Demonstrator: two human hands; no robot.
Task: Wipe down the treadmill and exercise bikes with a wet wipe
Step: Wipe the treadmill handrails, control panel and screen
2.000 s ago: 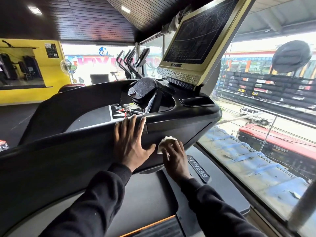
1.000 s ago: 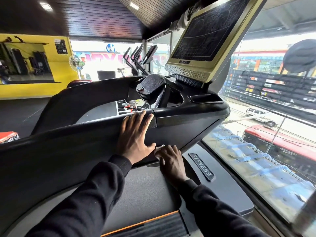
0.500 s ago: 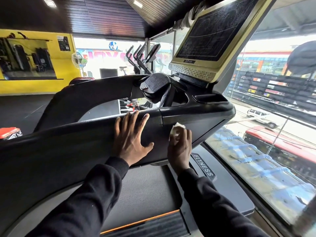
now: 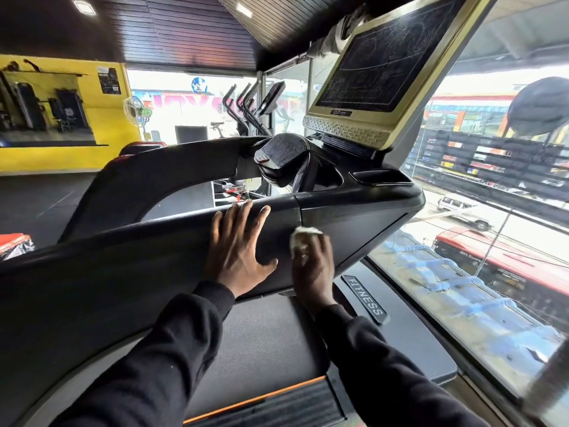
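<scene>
White wipe (image 4: 303, 238) is rubbing the treadmill (image 4: 354, 217) front, right hand (image 4: 312, 266) fingers pressing it; left hand (image 4: 238, 251) is resting flat. Screen (image 4: 378, 53) and bikes are waiting.

A dark slatted ceiling (image 4: 184, 29) carries small square recessed lights (image 4: 82, 7) that glow white. On the left stands a bright yellow wall (image 4: 107, 118) with a wide mirror (image 4: 46, 109) reflecting dark gym machines, and a black poster (image 4: 109, 80) hangs near its right end. A small wall-mounted fan (image 4: 135, 110) sits just beside that wall's corner. The floor is dark grey matting (image 4: 37, 198). Tall glass windows (image 4: 492, 211) run along the right side and the far end, letting in strong daylight; through them show a red bus (image 4: 498, 260), a white car (image 4: 462, 211) and a blue corrugated roof (image 4: 455, 291) below.
</scene>
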